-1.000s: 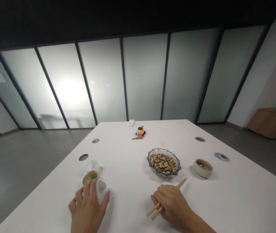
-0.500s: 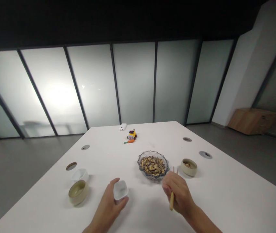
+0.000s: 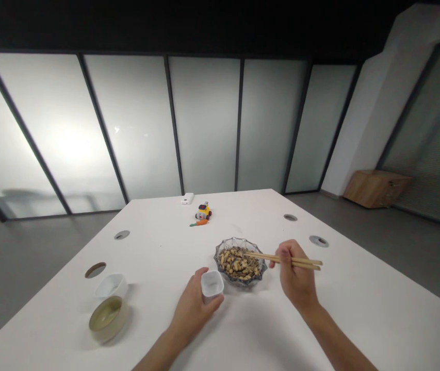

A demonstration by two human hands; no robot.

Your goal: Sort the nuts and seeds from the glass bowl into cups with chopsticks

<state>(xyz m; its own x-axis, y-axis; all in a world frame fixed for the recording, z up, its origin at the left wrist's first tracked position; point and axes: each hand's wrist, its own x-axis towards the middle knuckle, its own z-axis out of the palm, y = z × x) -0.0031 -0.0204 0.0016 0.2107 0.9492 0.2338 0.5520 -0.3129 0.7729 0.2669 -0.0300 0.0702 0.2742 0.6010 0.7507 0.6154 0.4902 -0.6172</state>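
My left hand is closed around a small white square cup, its open top facing me. Just beyond it stands a scalloped glass bowl filled with what look like peanuts and sunflower seeds. My right hand grips a pair of wooden chopsticks. They lie nearly level, pointing left, with their tips over or among the nuts; contact is hard to make out. Nothing shows pinched between the tips.
A greenish ceramic bowl and a white square dish stand at the left of the white table. Farther back are a toy carrot, a yellow toy vehicle and a white device. Round holes pierce the tabletop.
My right hand has turned the chopsticks from upright to level, tips now at the glass bowl. My left hand has brought the cup right, closer to that bowl. The right-hand beige bowl is now hidden.
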